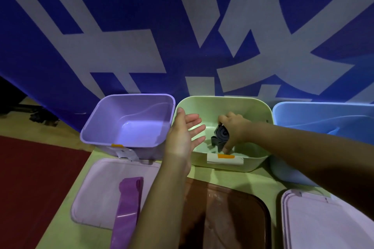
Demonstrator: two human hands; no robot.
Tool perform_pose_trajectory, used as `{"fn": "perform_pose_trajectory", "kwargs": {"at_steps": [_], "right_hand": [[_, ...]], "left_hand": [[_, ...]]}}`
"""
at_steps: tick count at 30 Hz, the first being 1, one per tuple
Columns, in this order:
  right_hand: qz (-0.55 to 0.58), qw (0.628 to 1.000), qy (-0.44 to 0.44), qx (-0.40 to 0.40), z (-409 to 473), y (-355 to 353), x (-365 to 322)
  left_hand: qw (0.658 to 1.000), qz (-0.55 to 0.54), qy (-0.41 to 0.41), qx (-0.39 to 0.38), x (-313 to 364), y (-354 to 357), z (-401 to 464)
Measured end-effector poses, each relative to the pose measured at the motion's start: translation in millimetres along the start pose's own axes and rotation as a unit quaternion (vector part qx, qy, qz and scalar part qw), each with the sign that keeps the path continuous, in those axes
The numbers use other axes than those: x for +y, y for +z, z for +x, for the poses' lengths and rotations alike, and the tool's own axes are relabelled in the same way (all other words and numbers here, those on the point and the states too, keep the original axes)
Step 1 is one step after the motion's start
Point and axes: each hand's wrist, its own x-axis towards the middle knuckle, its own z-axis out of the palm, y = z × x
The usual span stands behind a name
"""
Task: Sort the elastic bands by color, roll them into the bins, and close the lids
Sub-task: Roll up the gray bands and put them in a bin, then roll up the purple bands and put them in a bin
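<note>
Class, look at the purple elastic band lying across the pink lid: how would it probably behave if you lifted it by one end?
The purple band would probably hang limp: it lies flat and thin on the pink lid. It looks light for its length. The dark band that the right hand holds in the green bin is coiled, so such bands likely bend easily.

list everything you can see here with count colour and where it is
bins: 3; purple bin far left, green bin middle, blue bin right, all open
rolled band: 1, dark grey, inside the green bin
flat band: 1, purple, lying on the left lid
lids: 3; pale pink left lid near left, brown lid near middle, pale pink right lid near right
table: 1, light green, under it all
backdrop: 1, blue and grey, behind the bins
left hand: open, at the green bin's left rim
right hand: grips the rolled band
</note>
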Motion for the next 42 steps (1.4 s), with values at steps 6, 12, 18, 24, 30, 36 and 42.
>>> {"fn": "perform_pose_trajectory", "kwargs": {"at_steps": [6, 12, 18, 24, 30, 36, 42], "right_hand": [[0.033, 0.999, -0.004, -0.014, -17.4, -18.9, 3.0], [0.078, 0.993, -0.039, 0.082, -64.6, -46.2, -14.6], [0.249, 0.936, -0.155, 0.194, -151.9, -39.0, -81.9], [0.427, 0.885, -0.166, 0.081, -180.4, 58.6, -147.4], [0.638, 0.766, -0.026, -0.071, -150.7, 144.3, -205.5], [0.692, 0.709, 0.069, -0.117, -132.6, 179.6, -235.3], [0.713, 0.688, 0.067, -0.121, -129.4, 182.8, -247.8]], "left_hand": [[1.0, 0.006, 0.0, 0.01, 1.1, 0.7, -4.4], [1.0, -0.022, 0.009, 0.02, 5.7, -3.8, -31.6], [0.995, -0.076, -0.005, 0.071, -14.5, -48.2, -88.0], [0.974, 0.089, 0.045, 0.201, -81.4, -144.1, -132.3], [0.929, 0.183, -0.044, 0.318, -137.8, -209.5, -117.2], [0.95, 0.123, -0.114, 0.264, -141.7, -242.0, -96.3], [0.965, 0.067, -0.178, 0.183, -133.1, -252.6, -88.4]]}}
